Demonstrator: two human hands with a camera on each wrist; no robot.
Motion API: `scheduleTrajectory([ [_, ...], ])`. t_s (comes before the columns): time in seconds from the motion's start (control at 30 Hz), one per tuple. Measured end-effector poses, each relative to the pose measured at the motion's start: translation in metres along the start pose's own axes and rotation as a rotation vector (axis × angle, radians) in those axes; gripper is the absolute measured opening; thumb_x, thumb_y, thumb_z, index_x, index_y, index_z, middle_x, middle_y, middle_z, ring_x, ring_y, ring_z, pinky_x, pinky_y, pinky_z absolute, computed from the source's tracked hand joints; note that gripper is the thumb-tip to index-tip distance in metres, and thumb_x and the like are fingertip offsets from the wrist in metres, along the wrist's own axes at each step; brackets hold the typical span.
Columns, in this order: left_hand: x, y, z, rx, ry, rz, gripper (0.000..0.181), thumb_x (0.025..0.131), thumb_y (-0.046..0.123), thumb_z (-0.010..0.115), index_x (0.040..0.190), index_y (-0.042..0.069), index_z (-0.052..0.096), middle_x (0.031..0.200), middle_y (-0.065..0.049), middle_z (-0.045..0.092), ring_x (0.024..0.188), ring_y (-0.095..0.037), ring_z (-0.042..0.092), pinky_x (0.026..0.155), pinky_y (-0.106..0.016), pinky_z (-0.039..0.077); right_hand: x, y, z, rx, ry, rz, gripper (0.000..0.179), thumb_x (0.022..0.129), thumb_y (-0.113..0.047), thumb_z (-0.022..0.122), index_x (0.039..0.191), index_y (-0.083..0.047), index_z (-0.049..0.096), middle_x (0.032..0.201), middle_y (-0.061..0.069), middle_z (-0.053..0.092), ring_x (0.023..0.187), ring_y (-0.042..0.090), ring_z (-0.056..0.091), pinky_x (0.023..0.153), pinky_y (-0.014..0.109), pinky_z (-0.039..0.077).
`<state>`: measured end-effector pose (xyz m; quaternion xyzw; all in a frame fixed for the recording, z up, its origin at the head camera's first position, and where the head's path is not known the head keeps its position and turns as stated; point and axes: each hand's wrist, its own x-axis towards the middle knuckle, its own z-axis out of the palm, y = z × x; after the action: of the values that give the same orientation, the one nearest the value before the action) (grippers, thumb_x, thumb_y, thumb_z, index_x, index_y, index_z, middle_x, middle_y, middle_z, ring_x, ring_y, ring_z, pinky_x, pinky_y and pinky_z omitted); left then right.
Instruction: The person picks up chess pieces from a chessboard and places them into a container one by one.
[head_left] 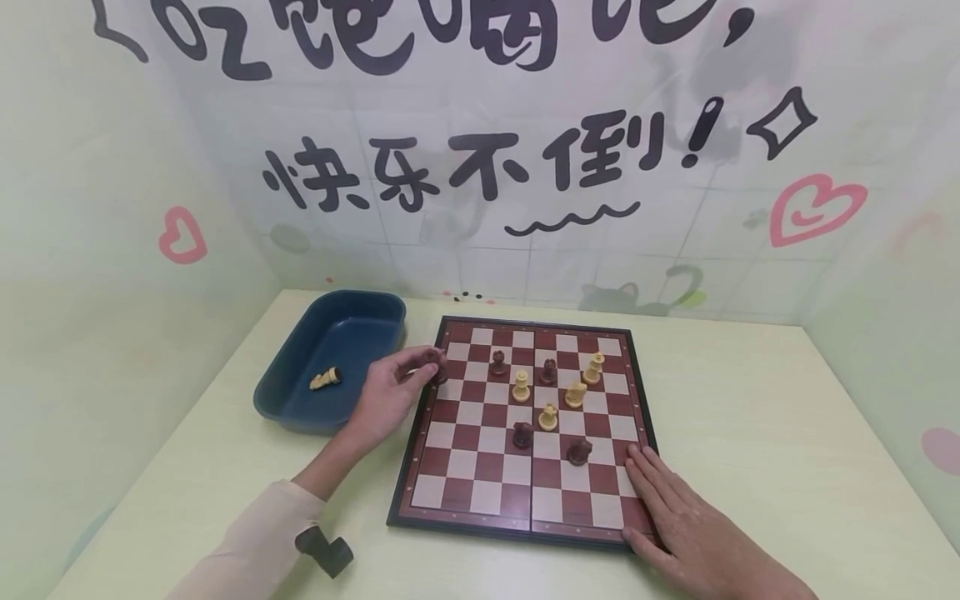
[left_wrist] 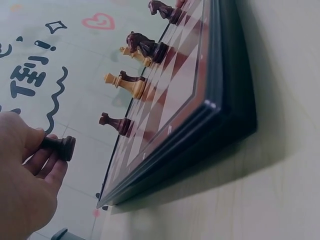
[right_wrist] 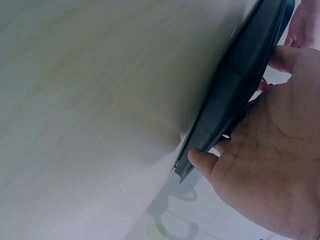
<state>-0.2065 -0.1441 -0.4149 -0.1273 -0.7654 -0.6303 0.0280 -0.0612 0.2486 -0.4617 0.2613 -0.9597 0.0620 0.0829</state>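
My left hand (head_left: pixel 386 398) pinches a dark brown chess piece (left_wrist: pixel 64 147) between thumb and fingers, over the left edge of the chessboard (head_left: pixel 468 492). The piece's round base shows, while its upper part is hidden in the fingers. My right hand (head_left: pixel 693 525) rests on the board's right edge, its fingers extended. Standing on the squares are a dark rook (left_wrist: pixel 116 124), a dark knight (head_left: pixel 580 452), another dark knight (head_left: pixel 522 434), a light knight (head_left: pixel 576 394), a tall light piece (head_left: pixel 593 368) and several others.
A dark blue tray (head_left: pixel 273 404) stands left of the board, with a light chess piece (head_left: pixel 326 379) lying on its side in it. Behind the pale table (head_left: pixel 750 400) rises a white wall sheet (head_left: pixel 450 267) with black lettering; similar sheets flank both sides.
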Motion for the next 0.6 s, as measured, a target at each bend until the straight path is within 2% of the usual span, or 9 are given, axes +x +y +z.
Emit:
scheduleTrajectory([
  [0.1,0.001,0.003,-0.001,-0.004,0.008,0.002,0.026,0.1,-0.001,0.062,0.125,-0.005,0.066,0.119,-0.024,0.067,0.114,-0.027,0.064,0.092,-0.023,0.053,0.0,0.0,0.001,-0.001,0.002,-0.003,0.079,0.1,-0.051,0.059,0.154,0.001,0.037,0.161,0.013,0.033,0.147,0.026,0.028,0.112,0.01,-0.002],
  [0.33,0.003,0.005,-0.006,0.035,0.039,0.017,0.024,0.1,-0.001,0.063,0.123,-0.005,0.068,0.114,-0.015,0.071,0.111,-0.025,0.065,0.088,-0.019,0.052,0.0,0.001,0.001,0.004,0.003,-0.006,0.079,0.1,-0.051,0.06,0.155,0.001,0.036,0.162,0.013,0.032,0.148,0.025,0.026,0.113,0.01,-0.001],
  [0.6,0.005,0.005,-0.015,0.029,0.059,0.032,0.025,0.1,-0.001,0.063,0.124,-0.007,0.066,0.117,-0.019,0.07,0.111,-0.026,0.065,0.092,-0.021,0.051,0.001,-0.001,-0.003,0.043,-0.082,0.052,0.078,0.101,-0.054,0.054,0.156,-0.001,0.036,0.164,0.011,0.029,0.148,0.025,0.027,0.11,0.007,-0.004],
])
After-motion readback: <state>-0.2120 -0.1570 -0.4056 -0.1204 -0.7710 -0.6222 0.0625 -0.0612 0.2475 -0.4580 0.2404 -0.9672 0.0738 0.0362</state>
